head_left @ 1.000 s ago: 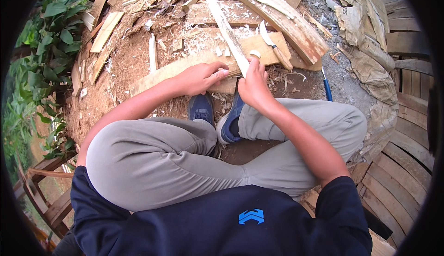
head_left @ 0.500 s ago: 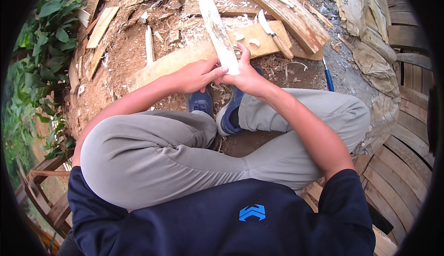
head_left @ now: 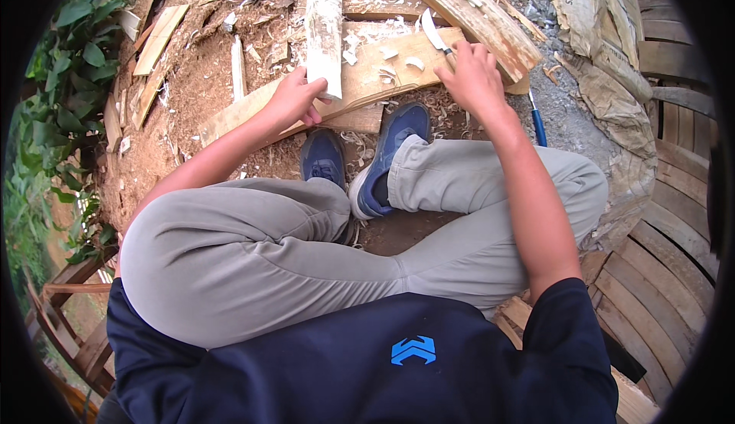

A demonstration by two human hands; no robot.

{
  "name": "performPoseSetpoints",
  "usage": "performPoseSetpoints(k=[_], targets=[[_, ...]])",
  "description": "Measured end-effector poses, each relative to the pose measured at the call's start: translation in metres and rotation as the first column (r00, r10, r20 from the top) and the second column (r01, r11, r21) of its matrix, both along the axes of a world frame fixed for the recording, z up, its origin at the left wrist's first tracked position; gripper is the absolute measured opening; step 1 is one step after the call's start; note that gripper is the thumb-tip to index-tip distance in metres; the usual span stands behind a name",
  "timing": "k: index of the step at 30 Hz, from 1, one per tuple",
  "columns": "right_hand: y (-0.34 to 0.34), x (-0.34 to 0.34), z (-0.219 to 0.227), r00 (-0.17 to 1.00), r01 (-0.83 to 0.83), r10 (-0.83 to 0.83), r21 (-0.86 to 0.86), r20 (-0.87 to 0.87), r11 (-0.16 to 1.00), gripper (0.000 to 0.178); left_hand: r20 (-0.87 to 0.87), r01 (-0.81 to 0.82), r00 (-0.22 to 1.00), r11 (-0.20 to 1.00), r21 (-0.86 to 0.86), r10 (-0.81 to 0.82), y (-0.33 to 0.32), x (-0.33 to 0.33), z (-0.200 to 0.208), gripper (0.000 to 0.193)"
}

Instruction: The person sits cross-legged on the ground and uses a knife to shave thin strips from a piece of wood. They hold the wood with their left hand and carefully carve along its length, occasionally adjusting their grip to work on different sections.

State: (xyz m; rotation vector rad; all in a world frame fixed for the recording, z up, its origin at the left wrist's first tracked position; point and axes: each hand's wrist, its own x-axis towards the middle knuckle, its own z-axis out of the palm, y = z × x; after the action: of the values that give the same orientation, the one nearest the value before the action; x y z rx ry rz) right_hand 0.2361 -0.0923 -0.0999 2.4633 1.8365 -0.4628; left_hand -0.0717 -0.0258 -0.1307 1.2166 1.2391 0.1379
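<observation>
A long pale piece of wood [head_left: 325, 30], stripped and partly whittled, points away from me at the upper middle. My left hand [head_left: 297, 96] grips its near end, thumb on top and fingers below. To the right, my right hand [head_left: 476, 79] has its fingers curled over the handle of a knife [head_left: 434, 34]. The knife's curved blade points away and left, and most of the wooden handle is hidden by the hand. Beneath both lies a flat plank [head_left: 260, 107] set crosswise, with a few curled shavings [head_left: 414, 63] on it.
A thick timber [head_left: 490, 30] slants at the upper right. A blue-handled tool [head_left: 540, 127] lies on grey ground beside crumpled paper sacks [head_left: 601, 79]. Wood offcuts [head_left: 161, 40] are scattered at the left, near green plants [head_left: 80, 64]. My blue shoes [head_left: 325, 156] rest just before the plank.
My right hand has left the piece of wood and moved right onto the knife's handle. The left hand still holds the wood, which now stands straighter and slightly further left.
</observation>
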Motion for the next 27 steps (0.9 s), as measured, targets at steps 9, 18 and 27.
performPoseSetpoints(k=[9, 18, 27], targets=[[-0.002, 0.025, -0.058, 0.988, 0.122, -0.126, -0.05, -0.088, 0.991, 0.05, -0.007, -0.103, 0.994, 0.983, 0.15, 0.105, 0.023, -0.028, -0.005, 0.033], [-0.044, -0.032, -0.004, 0.919, 0.25, -0.295, -0.192, -0.261, 0.949, 0.047, 0.214, -0.263, 0.948, 0.959, 0.104, 0.237, 0.037, -0.065, -0.012, 0.032], [-0.058, -0.158, -0.035, 0.794, 0.304, -0.291, -0.066, -0.534, 0.95, 0.037, 0.35, -0.369, 0.903, 0.867, 0.336, 0.249, 0.06, -0.087, 0.023, 0.035]])
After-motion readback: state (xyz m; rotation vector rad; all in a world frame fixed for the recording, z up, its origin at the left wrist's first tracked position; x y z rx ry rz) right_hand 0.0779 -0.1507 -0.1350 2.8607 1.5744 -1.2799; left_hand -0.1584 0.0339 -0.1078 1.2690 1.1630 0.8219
